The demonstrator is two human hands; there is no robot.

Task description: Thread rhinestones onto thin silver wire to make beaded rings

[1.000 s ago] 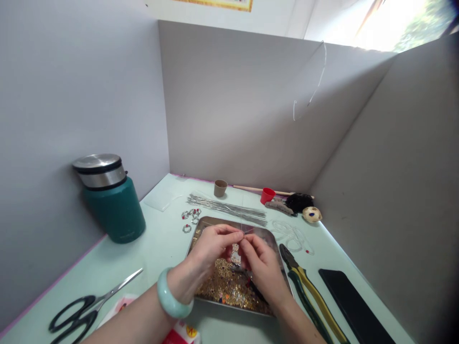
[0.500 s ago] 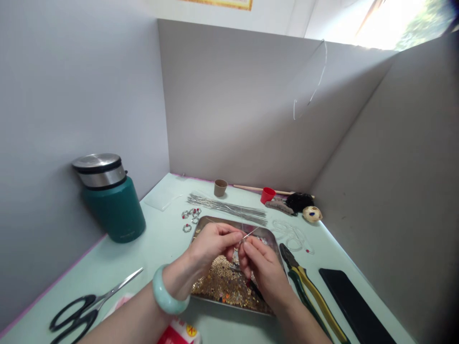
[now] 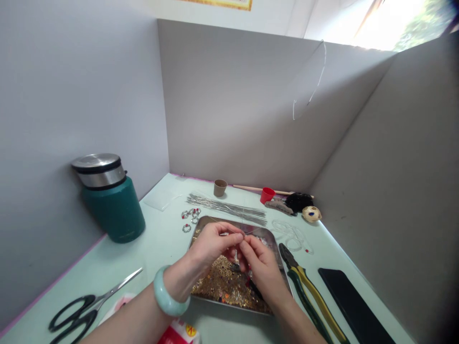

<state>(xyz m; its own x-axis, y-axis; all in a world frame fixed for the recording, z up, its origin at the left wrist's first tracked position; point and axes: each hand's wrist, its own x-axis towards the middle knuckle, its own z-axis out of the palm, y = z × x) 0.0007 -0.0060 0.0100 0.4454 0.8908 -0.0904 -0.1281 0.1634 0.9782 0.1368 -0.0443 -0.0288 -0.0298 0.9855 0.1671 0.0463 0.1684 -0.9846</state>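
My left hand (image 3: 213,246) and my right hand (image 3: 261,265) meet fingertip to fingertip above a metal tray (image 3: 201,224) filled with small gold beads (image 3: 224,282). Both pinch a thin silver wire (image 3: 241,235) between thumb and forefinger, with a short beaded piece hanging below the fingers. A pale green bangle (image 3: 165,294) circles my left wrist. What lies in the tray under the hands is hidden.
A bundle of silver wires (image 3: 225,208) and small beaded rings (image 3: 190,217) lie behind the tray. Pliers (image 3: 304,286) and a black phone (image 3: 353,308) are at the right, scissors (image 3: 86,306) at the front left. A green flask (image 3: 109,198), brown cup (image 3: 220,187) and red cup (image 3: 267,195) stand further off.
Both hands stay pinched together over the tray. They have shifted slightly, and the wire end that stuck out to the right half a second ago is now drawn in.
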